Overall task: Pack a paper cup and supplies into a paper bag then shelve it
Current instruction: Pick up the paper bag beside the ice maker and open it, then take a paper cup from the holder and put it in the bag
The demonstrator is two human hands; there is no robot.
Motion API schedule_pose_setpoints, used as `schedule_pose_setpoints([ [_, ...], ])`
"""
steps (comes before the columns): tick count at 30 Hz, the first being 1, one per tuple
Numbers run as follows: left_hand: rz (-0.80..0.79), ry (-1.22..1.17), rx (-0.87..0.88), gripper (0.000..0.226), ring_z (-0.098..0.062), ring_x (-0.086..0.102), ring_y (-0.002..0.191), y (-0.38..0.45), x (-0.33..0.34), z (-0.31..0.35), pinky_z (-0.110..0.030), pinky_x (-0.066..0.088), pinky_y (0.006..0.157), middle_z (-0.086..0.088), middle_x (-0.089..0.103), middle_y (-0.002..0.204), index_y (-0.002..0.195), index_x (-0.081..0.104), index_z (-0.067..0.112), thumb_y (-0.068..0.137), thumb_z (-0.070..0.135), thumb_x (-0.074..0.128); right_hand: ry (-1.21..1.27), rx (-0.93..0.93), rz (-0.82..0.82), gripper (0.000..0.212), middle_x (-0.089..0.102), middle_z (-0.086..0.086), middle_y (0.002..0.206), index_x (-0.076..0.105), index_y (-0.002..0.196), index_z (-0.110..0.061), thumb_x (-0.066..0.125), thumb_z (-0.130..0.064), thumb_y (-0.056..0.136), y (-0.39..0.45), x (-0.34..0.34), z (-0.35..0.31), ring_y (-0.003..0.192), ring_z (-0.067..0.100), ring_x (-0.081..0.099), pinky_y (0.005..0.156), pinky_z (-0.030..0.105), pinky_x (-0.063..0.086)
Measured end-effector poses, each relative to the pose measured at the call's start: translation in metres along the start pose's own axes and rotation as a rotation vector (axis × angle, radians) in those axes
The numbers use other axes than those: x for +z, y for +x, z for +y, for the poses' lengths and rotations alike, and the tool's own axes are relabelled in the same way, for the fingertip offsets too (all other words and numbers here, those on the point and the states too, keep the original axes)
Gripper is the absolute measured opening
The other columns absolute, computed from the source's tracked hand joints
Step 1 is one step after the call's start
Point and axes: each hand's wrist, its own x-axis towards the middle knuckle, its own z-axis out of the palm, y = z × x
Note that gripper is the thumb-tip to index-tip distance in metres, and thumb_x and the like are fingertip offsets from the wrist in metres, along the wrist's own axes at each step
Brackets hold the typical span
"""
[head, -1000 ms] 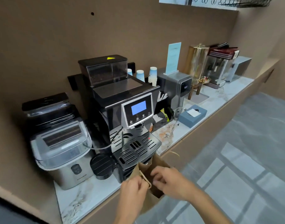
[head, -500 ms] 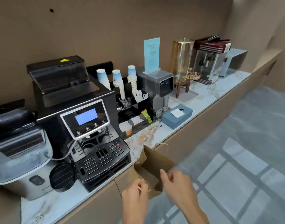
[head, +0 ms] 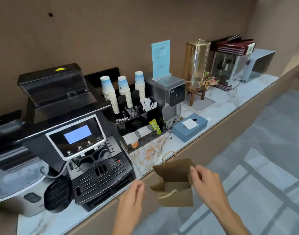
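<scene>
Gaping open at the lower centre of the frame, the paper bag (head: 175, 182) is pinched at its right edge by the right hand (head: 204, 180). The left hand (head: 134, 194) is held loosely curled and empty beside it. Stacked paper cups (head: 109, 94) are seen on the table (head: 150, 153) above.

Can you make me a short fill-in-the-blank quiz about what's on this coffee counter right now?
1. The open paper bag is held by the ___ hand.
2. The number of paper cup stacks beside the coffee machine is ___.
3. The tissue box is coloured ___.

Missing words: right; three; blue.
</scene>
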Motion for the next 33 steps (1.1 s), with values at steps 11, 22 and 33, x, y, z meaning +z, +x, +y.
schedule_pose_setpoints([
  [11,-0.098,0.090,0.180,0.035,0.001,0.050,0.084,0.129,0.016,0.025,-0.013,0.034,0.069,0.013,0.044,0.079,0.112,0.052,0.065,0.078,0.070,0.053,-0.021,-0.097,-0.054,0.048,0.043,-0.006,0.048,0.038,0.054,-0.021,0.048,-0.035,0.098,0.114,0.019,-0.017,0.059,0.022,0.051,0.061,0.040,0.043],
  [22,-0.258,0.155,-0.247,0.073,-0.003,0.051,0.068,0.237,0.012,-0.025,-0.013,0.041,0.057,0.007,0.054,0.080,0.146,0.028,0.031,0.084,0.021,0.065,-0.014,-0.262,-0.253,0.046,0.056,-0.013,0.046,0.042,0.053,-0.031,0.052,-0.034,0.098,0.226,0.074,-0.031,0.046,0.009,0.050,0.060,0.034,0.049],
  [33,-0.197,0.046,-0.535,0.082,-0.014,0.060,0.084,0.297,0.014,-0.039,-0.021,0.044,0.057,-0.003,0.056,0.101,0.142,0.021,0.043,0.082,0.004,0.060,-0.251,-0.299,-0.295,0.043,0.048,-0.005,0.047,0.039,0.060,-0.025,0.051,-0.045,0.097,0.302,0.122,-0.043,0.048,0.007,0.049,0.043,0.024,0.034],
])
